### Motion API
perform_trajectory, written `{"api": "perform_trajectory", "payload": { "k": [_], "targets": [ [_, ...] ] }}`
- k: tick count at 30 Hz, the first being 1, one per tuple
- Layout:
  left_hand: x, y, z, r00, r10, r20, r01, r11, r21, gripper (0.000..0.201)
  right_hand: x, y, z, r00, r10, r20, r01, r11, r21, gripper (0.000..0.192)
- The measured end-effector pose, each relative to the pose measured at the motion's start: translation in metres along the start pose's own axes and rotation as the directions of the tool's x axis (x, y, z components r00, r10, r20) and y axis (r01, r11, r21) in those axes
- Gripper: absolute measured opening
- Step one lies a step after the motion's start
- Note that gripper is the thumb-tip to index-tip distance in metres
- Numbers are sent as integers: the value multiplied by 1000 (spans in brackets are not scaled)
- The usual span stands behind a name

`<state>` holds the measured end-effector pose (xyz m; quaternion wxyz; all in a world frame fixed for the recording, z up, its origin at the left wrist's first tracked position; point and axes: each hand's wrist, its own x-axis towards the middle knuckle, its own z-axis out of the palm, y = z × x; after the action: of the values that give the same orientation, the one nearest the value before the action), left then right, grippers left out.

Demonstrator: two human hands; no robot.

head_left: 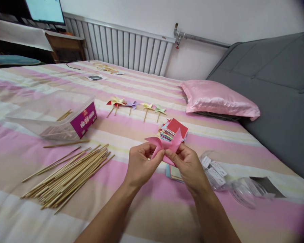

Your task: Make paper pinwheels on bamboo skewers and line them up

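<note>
Between both hands is a pink paper pinwheel (166,145), its corners folded in toward the middle, with no stick visible on it. My left hand (143,162) pinches its left side, thumb pressed near the centre. On the other side my right hand (186,163) grips it the same way, the two thumb tips nearly meeting. Just behind the pinwheel stands a stack of coloured paper squares (176,128) with a red one on top. A smaller pile of paper (176,173) lies partly hidden beneath my right hand.
Many thin wooden sticks (71,179) lie at left, before a clear plastic box (53,121). Several finished pinwheels (147,106) rest farther back. Clear plastic packets (215,172) lie at right. A pink pillow (219,99) leans by the grey headboard (268,74).
</note>
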<state>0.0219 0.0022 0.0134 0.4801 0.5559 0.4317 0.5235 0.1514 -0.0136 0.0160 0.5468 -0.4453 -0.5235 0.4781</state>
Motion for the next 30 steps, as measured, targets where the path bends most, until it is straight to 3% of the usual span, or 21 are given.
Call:
{"api": "perform_trajectory", "payload": {
  "k": [8,15,21,25,30],
  "targets": [
    [-1,3,3,1000,8,-11,-9,998,-57,9,0,2,-2,1000,12,-29,-12,1000,19,24],
    [2,-1,0,993,-6,116,21,992,-123,8,-2,1,-1,999,-34,-16,32,995,-94,21],
    [4,2,-1,989,-1,146,22,990,-138,8,-2,-7,-1,996,-84,-7,81,975,-205,12],
    [5,4,-5,976,24,218,1,994,-114,9,-1,-10,-4,998,-66,20,69,971,-228,15],
    [6,7,-14,959,46,279,-55,998,26,12,0,-3,-6,997,-73,-28,65,974,-216,14]
  ]
}}
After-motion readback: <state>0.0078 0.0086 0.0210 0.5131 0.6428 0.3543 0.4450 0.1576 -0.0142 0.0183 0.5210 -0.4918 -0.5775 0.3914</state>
